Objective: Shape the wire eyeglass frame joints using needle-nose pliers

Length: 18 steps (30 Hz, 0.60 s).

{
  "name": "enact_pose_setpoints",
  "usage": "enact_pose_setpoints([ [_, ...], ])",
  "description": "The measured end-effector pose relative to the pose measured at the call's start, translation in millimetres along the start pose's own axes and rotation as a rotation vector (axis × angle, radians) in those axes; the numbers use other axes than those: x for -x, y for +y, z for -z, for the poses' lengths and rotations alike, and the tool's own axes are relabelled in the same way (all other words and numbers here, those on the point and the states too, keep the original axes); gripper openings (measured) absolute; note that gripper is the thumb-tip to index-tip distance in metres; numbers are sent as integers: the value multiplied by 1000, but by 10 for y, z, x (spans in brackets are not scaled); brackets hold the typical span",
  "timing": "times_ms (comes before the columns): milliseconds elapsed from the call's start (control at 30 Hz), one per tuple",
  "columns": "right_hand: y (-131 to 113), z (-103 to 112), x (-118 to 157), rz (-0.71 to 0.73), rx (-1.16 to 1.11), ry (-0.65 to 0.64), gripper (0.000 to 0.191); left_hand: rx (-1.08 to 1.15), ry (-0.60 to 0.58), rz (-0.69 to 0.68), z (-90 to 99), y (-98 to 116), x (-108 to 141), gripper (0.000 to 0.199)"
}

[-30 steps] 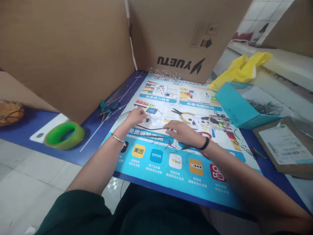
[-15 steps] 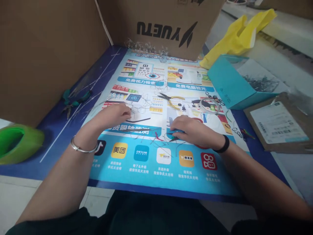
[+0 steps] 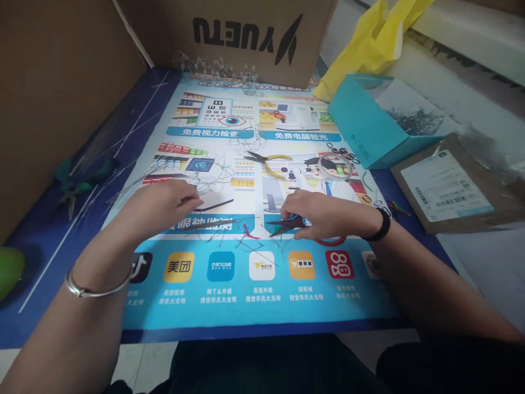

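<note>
My left hand (image 3: pixel 166 205) is closed in a pinch above the poster, near a tangle of thin wire (image 3: pixel 213 172). What its fingers hold, if anything, I cannot make out. In my right hand (image 3: pixel 320 213) are red-handled scissors (image 3: pixel 287 225). Their dark, pointed blades face left and stand apart, and part of a red handle shows below my palm. Thin wire offcuts and a small red strip (image 3: pixel 250 232) lie just left of the blade tips. Beyond my hands rest yellow-handled pliers (image 3: pixel 266 161) with their jaws to the left.
Cardboard walls (image 3: pixel 246 33) stand behind and at left. A clear roll (image 3: pixel 334 166) and dark rings lie at right, beside a teal box (image 3: pixel 369 126) of wire pieces. Another parcel (image 3: pixel 447 186) is nearer. Teal-handled pliers (image 3: pixel 74 186) and green tape (image 3: pixel 8 271) lie left.
The view has shifted, so the table's things appear further left. The scissors in my right hand show more of their blades, with the tips apart. My left hand stays pinched.
</note>
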State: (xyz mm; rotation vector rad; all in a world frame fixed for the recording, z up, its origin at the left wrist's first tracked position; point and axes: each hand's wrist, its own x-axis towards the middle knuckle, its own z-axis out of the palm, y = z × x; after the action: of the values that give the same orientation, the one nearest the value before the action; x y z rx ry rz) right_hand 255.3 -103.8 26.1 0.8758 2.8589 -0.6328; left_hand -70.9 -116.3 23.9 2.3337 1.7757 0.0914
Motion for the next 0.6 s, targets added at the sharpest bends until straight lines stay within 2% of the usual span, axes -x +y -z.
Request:
enact_pose_setpoints([
  [167,-4,-11,5,24,-55,-17,26,65,130,-289,-99,263,44,28],
  [300,59,70,55,43,-100,-35,26,80,115,-503,-211,415,56,24],
  [433,196,149,114,-69,-20,10,19,45,96,-598,-265,501,80,21],
  [533,297,143,130,-177,87,16,15,-1,77,-661,-284,554,110,21],
  [600,316,123,125,-198,119,8,15,-23,68,-696,-292,588,129,23],
])
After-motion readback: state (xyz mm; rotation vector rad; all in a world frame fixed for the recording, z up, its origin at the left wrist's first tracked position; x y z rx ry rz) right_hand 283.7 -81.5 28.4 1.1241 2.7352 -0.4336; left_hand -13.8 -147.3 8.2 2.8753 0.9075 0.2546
